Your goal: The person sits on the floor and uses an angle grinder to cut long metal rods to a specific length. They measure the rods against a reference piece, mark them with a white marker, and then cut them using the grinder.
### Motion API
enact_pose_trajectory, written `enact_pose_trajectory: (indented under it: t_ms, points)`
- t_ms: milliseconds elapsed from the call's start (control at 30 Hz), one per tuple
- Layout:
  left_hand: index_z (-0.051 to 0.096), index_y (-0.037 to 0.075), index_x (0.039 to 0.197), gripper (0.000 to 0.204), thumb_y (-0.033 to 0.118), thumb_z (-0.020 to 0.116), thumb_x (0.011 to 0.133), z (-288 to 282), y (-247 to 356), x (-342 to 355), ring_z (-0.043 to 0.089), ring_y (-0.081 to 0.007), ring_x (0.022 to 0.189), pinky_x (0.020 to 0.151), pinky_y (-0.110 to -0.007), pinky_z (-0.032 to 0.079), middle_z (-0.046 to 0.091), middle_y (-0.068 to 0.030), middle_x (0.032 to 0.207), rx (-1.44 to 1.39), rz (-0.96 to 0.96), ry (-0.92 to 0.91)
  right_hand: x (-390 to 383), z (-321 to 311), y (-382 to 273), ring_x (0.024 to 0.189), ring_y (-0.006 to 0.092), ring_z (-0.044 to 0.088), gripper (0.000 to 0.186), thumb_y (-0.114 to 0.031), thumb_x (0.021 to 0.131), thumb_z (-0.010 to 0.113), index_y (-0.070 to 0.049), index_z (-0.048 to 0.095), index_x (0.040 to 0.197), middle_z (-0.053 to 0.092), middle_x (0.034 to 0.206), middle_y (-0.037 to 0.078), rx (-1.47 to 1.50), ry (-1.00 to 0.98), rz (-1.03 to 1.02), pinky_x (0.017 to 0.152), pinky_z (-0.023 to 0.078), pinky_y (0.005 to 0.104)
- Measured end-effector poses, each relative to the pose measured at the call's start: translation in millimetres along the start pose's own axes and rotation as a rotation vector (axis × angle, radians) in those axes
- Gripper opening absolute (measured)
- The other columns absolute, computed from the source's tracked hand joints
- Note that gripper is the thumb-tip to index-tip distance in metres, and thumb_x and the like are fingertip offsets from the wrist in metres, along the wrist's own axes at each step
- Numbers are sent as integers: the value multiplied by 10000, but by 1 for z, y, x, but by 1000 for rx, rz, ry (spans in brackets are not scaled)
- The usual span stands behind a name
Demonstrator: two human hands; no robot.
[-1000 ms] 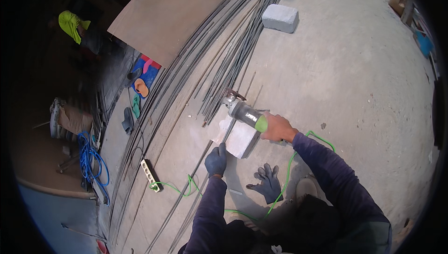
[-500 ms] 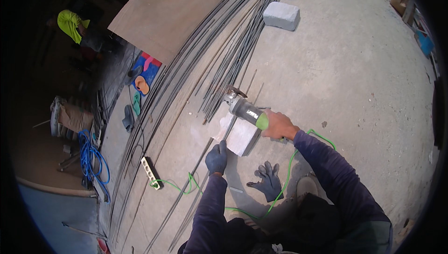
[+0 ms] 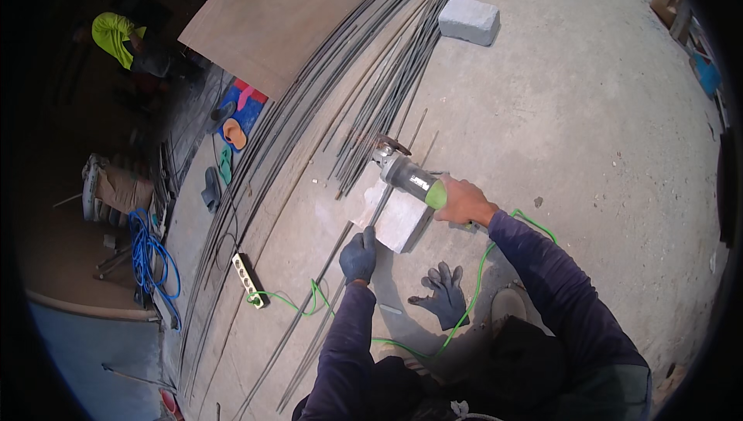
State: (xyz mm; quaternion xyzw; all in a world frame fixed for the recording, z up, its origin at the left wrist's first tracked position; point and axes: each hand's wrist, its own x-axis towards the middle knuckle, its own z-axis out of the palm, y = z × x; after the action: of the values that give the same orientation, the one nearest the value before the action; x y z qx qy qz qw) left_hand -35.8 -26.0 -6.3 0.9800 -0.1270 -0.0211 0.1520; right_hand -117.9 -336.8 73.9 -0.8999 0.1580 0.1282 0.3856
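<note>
Bare-skinned, my right hand [image 3: 466,204] is closed round the green rear end of a grey angle grinder [image 3: 410,178]. The grinder's disc [image 3: 393,144] sits above the far end of a steel rod [image 3: 380,209]; whether it touches the rod I cannot tell. In a dark glove, my left hand [image 3: 358,257] grips that rod nearer to me. The rod lies across a pale block [image 3: 401,224] on the concrete. A loose dark work glove [image 3: 444,297] lies palm-down on the ground between my arms.
Several long steel rods [image 3: 306,104] run along the left and ahead. Another pale block [image 3: 469,20] stands beyond them. A green cord [image 3: 481,282] loops past my feet to a white power strip [image 3: 246,278]. Sandals [image 3: 234,133] lie at left; a person in a bright yellow top [image 3: 114,36] bends farther off.
The whole view has shifted very slightly. Both hands keep their holds, and the grinder stays over the rod in almost the same place.
</note>
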Motion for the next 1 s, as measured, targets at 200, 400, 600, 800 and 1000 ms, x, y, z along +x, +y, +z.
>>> enact_pose_trajectory:
  t_ms: [200,400,600,800,1000]
  points:
    - [716,74,864,597,581,443,1024,1,-2,0,689,-451,782,723,-549,518,702,-250,804,-17,7,10,0,-1,0,1088,439,674,864,-350,690,811,-6,471,1406,690,1150,273,1,-5,-2,949,543,483]
    - [716,75,869,600,586,442,1022,-4,3,-1,690,-445,798,739,-543,516,706,-244,815,-16,-21,-15,-1,-3,-3,1115,433,664,881,-358,685,810,-19,465,1422,679,1180,270,19,-28,29,959,538,480]
    - [711,78,860,592,578,443,1025,-5,4,-1,690,-443,794,737,-542,519,707,-241,816,11,-13,-10,1,-2,-3,1112,438,660,868,-363,687,806,-33,473,1417,678,1172,267,9,-25,52,957,536,481]
    - [708,89,835,576,569,453,1025,-3,4,-1,689,-442,765,712,-545,524,704,-236,801,15,-1,25,1,0,0,1120,438,660,884,-372,677,811,-20,473,1413,677,1173,278,29,-12,6,962,535,479]
    - [711,86,840,577,569,456,1024,0,2,-1,691,-443,764,708,-540,526,700,-239,788,13,22,37,2,-1,-1,1127,435,660,886,-363,684,817,-15,470,1421,676,1187,280,7,-29,42,970,536,476]
